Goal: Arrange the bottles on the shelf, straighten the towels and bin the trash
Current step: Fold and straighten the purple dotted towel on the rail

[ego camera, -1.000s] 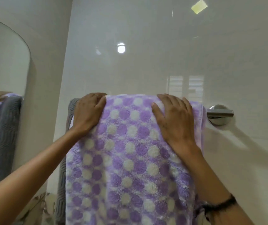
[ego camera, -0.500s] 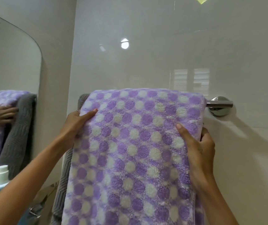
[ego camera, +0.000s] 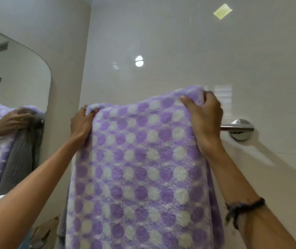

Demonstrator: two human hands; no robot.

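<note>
Far left: mirror [ego camera: 18,83] on the side wall, w/ a reflection of the purple towel, a grey towel and one hand. No bottles, shelf, bin or trash in view, so can't judge those parts of the task; assume they're left to do or check.

Left hand [ego camera: 80,124]: fingers curled round the top left corner of the dotted towel [ego camera: 140,168], thumb side tucked into the fold, ring visible. Firm grip, corner held about level w/ the rail.

Just below that hand, a grey towel [ego camera: 63,225] peeks out along the dotted towel's left edge, mostly hidden behind it. Can't tell if it hangs straight.

Middle: the dotted towel, purple w/ white spots, hangs in front of the wall, spread wide btwn both hands. Top edge slants, right corner higher than left, and looks lifted off the rail rather than draped over it, though the rail behind it is hidden.

Right hand [ego camera: 204,119]: fingers and thumb pinch the top right corner, bunching the cloth; dark band on the wrist.

Right: chrome rail [ego camera: 237,127] end and its round wall mount stick out past the towel.

Judgement: towel step is mid-way. Towel is held flat and wide but not yet settled evenly on the rail; still needs lowering, levelling, smoothing.
</note>
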